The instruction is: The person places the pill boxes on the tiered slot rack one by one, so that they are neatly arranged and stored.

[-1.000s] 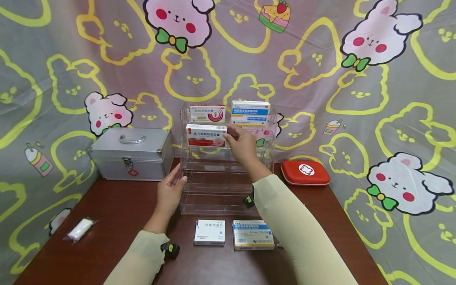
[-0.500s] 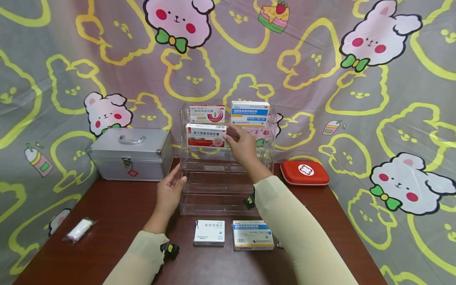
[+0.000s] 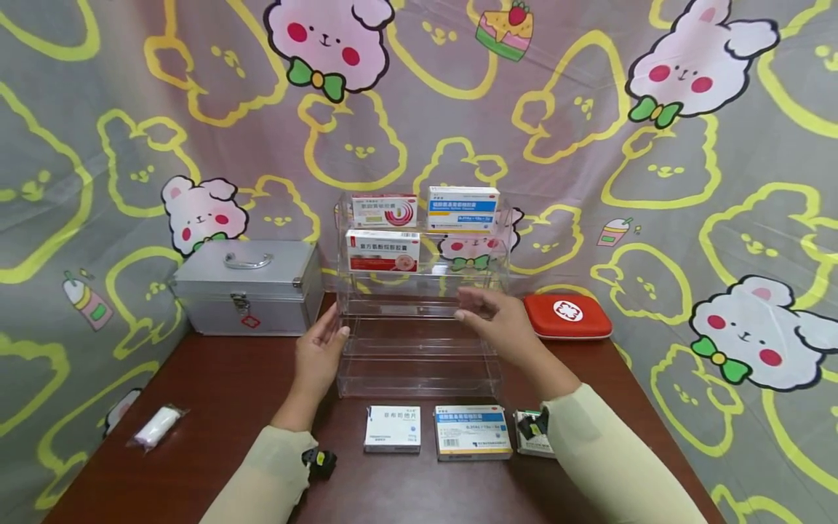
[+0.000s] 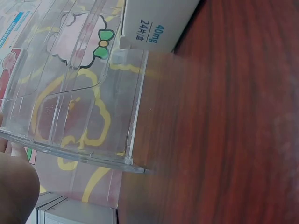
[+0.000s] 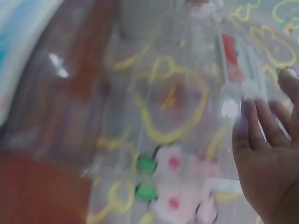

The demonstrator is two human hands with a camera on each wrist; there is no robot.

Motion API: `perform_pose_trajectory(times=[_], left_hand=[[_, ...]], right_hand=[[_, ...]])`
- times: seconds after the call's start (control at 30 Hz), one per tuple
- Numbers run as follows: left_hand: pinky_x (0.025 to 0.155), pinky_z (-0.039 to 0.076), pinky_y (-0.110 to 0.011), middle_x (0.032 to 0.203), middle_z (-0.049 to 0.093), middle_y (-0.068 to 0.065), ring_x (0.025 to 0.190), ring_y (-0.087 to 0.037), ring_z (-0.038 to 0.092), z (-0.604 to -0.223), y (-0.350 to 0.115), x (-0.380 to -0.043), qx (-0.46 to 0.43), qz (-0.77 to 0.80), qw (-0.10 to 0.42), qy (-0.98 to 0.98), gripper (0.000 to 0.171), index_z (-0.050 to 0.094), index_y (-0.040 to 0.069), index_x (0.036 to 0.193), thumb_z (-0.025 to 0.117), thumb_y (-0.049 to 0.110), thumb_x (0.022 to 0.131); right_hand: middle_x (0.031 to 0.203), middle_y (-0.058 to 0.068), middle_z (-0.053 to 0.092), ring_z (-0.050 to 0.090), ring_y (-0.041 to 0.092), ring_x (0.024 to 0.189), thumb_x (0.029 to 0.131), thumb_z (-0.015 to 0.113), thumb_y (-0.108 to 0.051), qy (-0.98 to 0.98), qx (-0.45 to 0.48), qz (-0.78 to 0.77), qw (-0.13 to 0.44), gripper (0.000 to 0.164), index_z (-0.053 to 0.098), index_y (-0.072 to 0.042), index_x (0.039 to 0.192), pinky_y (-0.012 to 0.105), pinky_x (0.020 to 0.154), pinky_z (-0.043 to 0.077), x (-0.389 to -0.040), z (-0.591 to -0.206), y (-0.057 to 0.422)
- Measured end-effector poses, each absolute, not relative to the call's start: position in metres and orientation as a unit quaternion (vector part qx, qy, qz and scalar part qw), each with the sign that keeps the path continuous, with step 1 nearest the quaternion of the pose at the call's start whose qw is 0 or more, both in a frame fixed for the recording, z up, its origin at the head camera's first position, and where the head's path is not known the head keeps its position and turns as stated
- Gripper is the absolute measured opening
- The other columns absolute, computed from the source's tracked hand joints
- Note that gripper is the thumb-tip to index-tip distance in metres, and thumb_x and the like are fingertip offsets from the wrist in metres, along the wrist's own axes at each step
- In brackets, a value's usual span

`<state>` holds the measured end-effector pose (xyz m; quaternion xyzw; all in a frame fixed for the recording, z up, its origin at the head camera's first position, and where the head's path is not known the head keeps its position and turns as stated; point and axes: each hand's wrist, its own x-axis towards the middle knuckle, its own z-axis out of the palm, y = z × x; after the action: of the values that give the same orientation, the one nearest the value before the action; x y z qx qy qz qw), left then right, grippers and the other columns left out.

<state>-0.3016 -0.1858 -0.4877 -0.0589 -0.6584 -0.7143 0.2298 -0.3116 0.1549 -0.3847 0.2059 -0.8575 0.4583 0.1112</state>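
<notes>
A clear tiered acrylic display rack stands on the table. My left hand holds the rack's left side panel at its front edge, with the thumb toward the front. My right hand is in front of the rack's right half, fingers loosely bent and holding nothing. On the second tier at left leans a white-and-red medicine box. The top tier bears a red-and-white medicine box and a blue-and-white medicine box. In the blurred right wrist view the white-and-red box is beyond the fingertips.
Before the rack lie a white medicine box, a blue-and-white medicine box and another box, partly hidden by the right wrist. A silver case stands left, a red pouch right. A wrapped white roll lies far left.
My right hand has let go of the white-and-red medicine box on the second tier and moved down and right. The left hand stays at the rack's side.
</notes>
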Motion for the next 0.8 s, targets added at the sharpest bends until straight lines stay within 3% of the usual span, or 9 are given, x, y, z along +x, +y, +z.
perform_pose_trajectory(times=[0.23,0.47,0.67,0.8], left_hand=[[0.111,0.05,-0.012,0.157,0.056,-0.026,0.148,-0.036,0.052,-0.488,-0.185,-0.301,-0.047,-0.708,0.232,-0.665,0.053,0.057,-0.005,0.154,0.068,-0.008,0.101],[0.113,0.048,-0.014,0.16,0.054,-0.023,0.151,-0.038,0.049,-0.488,-0.186,-0.299,-0.038,-0.701,0.219,-0.678,0.054,0.057,-0.003,0.155,0.069,-0.006,0.102],[0.113,0.049,-0.014,0.161,0.053,-0.024,0.152,-0.038,0.048,-0.487,-0.185,-0.3,-0.042,-0.702,0.218,-0.677,0.054,0.056,-0.003,0.155,0.068,-0.006,0.103],[0.113,0.048,-0.014,0.161,0.053,-0.024,0.152,-0.038,0.047,-0.486,-0.185,-0.3,-0.045,-0.705,0.219,-0.672,0.054,0.056,-0.004,0.156,0.068,-0.007,0.103]], right_hand=[[0.126,-0.001,0.081,0.075,0.021,0.118,0.093,0.09,-0.03,-0.892,0.193,0.409,0.019,0.044,0.079,-0.018,0.133,0.024,0.096,0.064,-0.273,-0.421,0.238],[0.13,0.011,0.079,0.073,0.034,0.123,0.092,0.09,-0.028,-0.902,0.149,0.405,-0.023,0.047,0.077,-0.013,0.135,0.022,0.094,0.064,-0.25,-0.445,0.3],[0.134,0.015,0.077,0.069,0.041,0.129,0.091,0.09,-0.026,-0.904,0.127,0.403,-0.07,0.052,0.075,-0.007,0.138,0.032,0.098,0.065,-0.244,-0.462,0.333],[0.14,0.015,0.074,0.065,0.041,0.134,0.089,0.092,-0.027,-0.9,0.124,0.401,-0.114,0.061,0.07,-0.006,0.143,0.026,0.1,0.061,-0.242,-0.475,0.349]])
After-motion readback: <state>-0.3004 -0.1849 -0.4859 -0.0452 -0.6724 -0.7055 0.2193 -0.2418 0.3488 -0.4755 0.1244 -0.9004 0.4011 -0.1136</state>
